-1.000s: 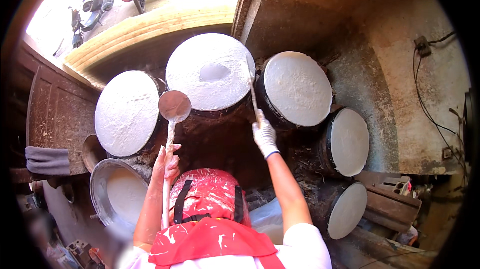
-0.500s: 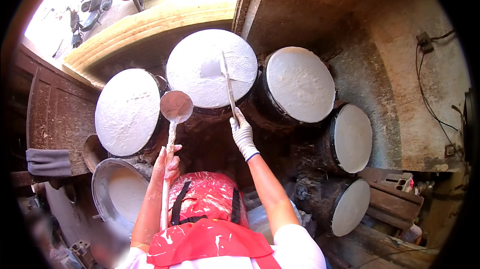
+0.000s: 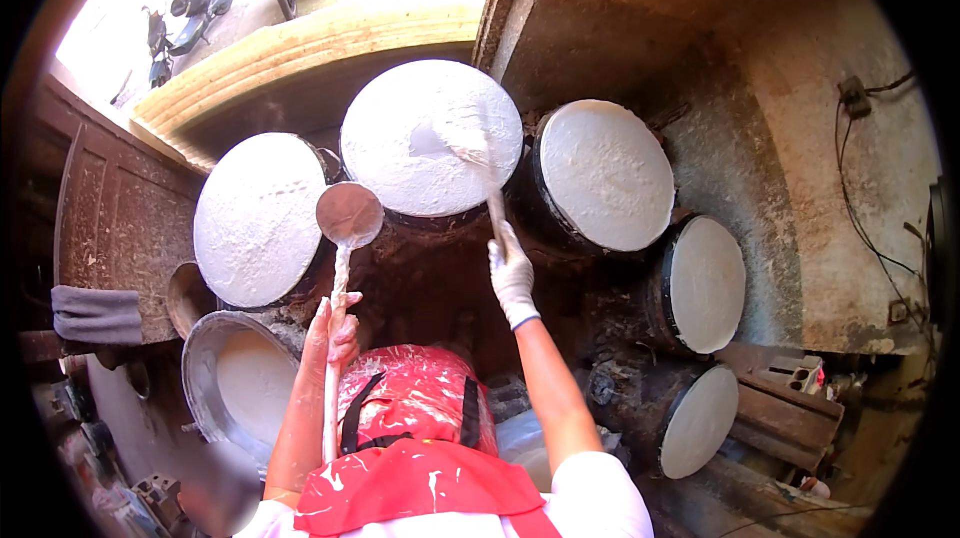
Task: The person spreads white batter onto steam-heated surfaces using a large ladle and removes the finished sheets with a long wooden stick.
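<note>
My left hand, bare and spotted with white, is closed around the long whitened handle of a ladle. The ladle's round bowl hangs between the left and middle drum tops. In my right hand, wearing a white knit glove, is a long thin stick, its far end blurred by motion. That end reaches over the middle drum top, which carries a white layer with a smoother greyish patch near its centre. Whether the tip touches the layer, I cannot tell.
White-topped drums curve around me: one at left, several on the right. A metal basin of white liquid stands at lower left. A grey cloth drapes over wood; a yellowish ledge runs behind. Cables hang on the right wall.
My right hand and the stick have moved to the right across the middle drum top, and the stick now blurs. My left hand keeps the ladle in nearly the same place.
</note>
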A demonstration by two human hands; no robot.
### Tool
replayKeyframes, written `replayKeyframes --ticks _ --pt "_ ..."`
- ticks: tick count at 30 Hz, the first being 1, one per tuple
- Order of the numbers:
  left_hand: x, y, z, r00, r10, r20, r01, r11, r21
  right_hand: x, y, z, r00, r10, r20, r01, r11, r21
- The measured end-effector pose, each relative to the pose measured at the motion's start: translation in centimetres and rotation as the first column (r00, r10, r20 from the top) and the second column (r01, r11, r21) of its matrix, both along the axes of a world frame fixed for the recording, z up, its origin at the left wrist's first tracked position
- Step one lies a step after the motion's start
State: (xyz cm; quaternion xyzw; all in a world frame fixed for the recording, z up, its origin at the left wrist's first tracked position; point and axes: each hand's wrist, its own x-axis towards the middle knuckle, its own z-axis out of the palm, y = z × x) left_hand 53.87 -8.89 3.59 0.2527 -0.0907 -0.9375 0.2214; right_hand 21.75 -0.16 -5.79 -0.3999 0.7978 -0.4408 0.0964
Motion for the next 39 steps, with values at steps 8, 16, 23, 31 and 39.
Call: replayKeyframes --ticks 8,16,23,31,39 --pt "-1.0 -0.1 0.1 0.999 -0.038 -0.002 0.038 0.999 0.004 5.9 -1.5 -1.6 0.989 -0.003 0.146 -0.01 0.996 0.09" --pt "-0.8 0.4 0.5 0.999 -0.01 0.032 0.012 0.999 -0.05 1.0 -5.5 -0.9 1.0 0.002 0.017 -0.005 0.988 0.157" --pt "-0.7 0.0 0.9 0.999 0.036 0.03 -0.035 0.999 -0.022 1.8 -3.0 0.1 0.992 0.055 -0.11 -0.058 0.998 -0.025" --pt "-2.5 0.1 1.2 0.995 0.096 -0.006 -0.096 0.995 0.004 5.1 -1.6 -0.3 0.983 0.111 0.144 -0.14 0.968 0.207" --pt "-6.8 -1.6 0.5 0.983 0.13 0.126 -0.119 0.988 -0.094 -9.6 -6.5 -3.0 0.9 0.378 0.215 -0.397 0.917 0.05"
